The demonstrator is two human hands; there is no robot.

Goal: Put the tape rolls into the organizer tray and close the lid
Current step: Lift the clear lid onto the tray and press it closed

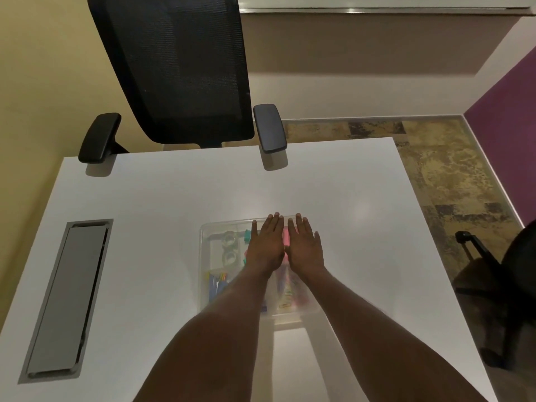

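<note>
A clear plastic organizer tray (206, 245) lies on the white table, its transparent lid down over it. Two clear tape rolls (229, 237) (230, 257) sit in its far-left compartment, seen through the lid. Coloured pens (217, 284) and pink and teal items show in other compartments. My left hand (268, 242) and my right hand (304, 246) lie flat, palms down, side by side on the lid near the tray's far right, fingers spread and holding nothing. My forearms hide the tray's middle.
A black mesh office chair (179, 68) stands at the table's far edge, its armrests over the tabletop. A grey cable hatch (66, 297) is set into the table at the left. Another dark chair (510, 285) stands on the floor to the right.
</note>
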